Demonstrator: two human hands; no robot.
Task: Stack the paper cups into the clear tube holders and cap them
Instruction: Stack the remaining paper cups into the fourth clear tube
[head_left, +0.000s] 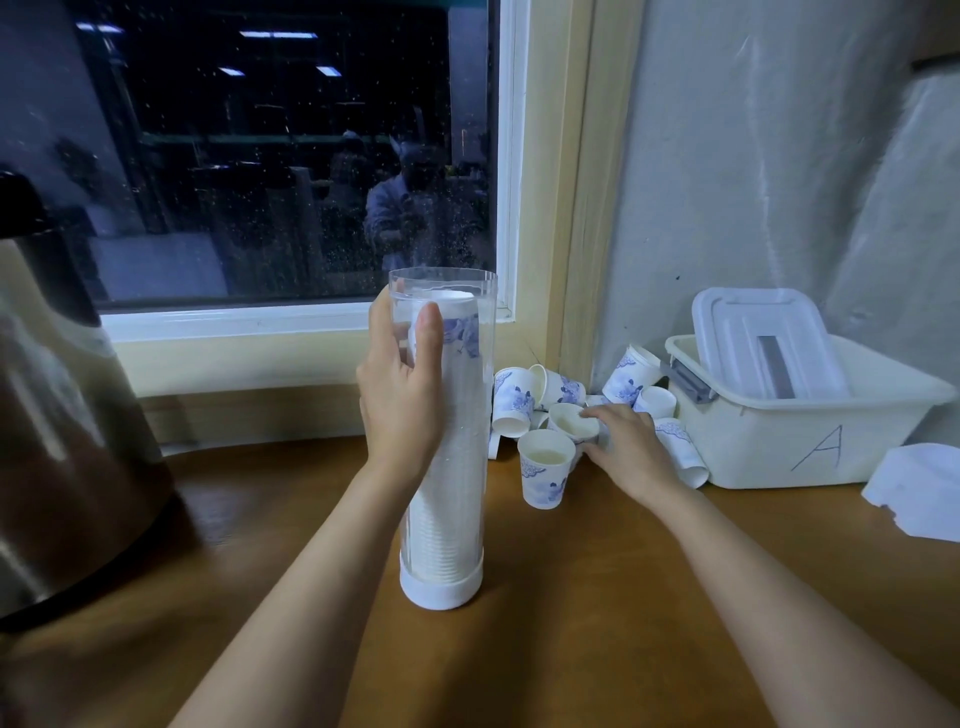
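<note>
Filling step | left hand (402, 395) is gripping the tall clear plastic tube holder (465, 441), nearly full, upright on the brown wooden counter (597, 571) | right hand (626, 441) is pinching a white-and-blue paper cup (570, 422) in the pile beside it | next, likely: lifting it to the open top, aligned

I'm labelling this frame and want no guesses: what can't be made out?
All head view:
- How many cups the stack in the tube holds; the left hand covers part.
- Whether the right hand grips anything; loose cups hide its fingertips.
- What the bin holds; its lid and wall hide it.
- The urn: blurred, cut by the left edge.
</note>
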